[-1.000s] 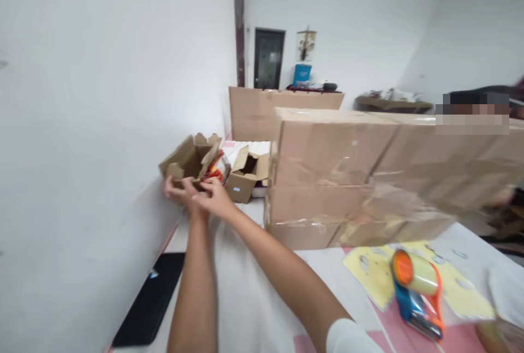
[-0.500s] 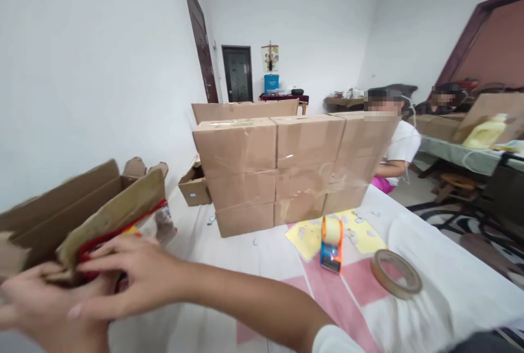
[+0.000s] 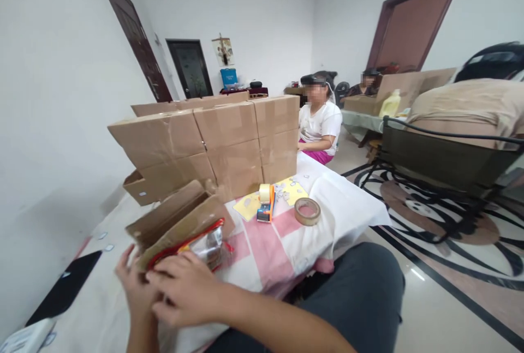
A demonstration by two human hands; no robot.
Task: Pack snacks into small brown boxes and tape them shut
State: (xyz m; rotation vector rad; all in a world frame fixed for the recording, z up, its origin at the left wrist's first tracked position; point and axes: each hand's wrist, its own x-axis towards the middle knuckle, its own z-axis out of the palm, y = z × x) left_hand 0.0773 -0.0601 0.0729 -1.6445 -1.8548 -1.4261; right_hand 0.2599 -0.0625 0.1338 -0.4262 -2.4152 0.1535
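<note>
Brown cardboard up front: the left hand [image 3: 137, 287] grips the open carton [image 3: 178, 235], the right hand [image 3: 194, 290] clasps the red-edged packet [image 3: 208, 248] alongside, and any shift calls for both moving together.

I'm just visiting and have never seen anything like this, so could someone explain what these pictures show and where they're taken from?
There is no robot here: a person works with bare hands, and every picture comes from one camera worn on their head, looking forward and down.

On a cloth-covered table stands a wall of stacked cardboard boxes. In front of it lie a tape dispenser and a roll of tape; a flat black object lies to the left.

The left hand holds the near end of an open cardboard box. The right hand is at a shiny, red-edged packet beside that box; its grip is unclear.
</note>
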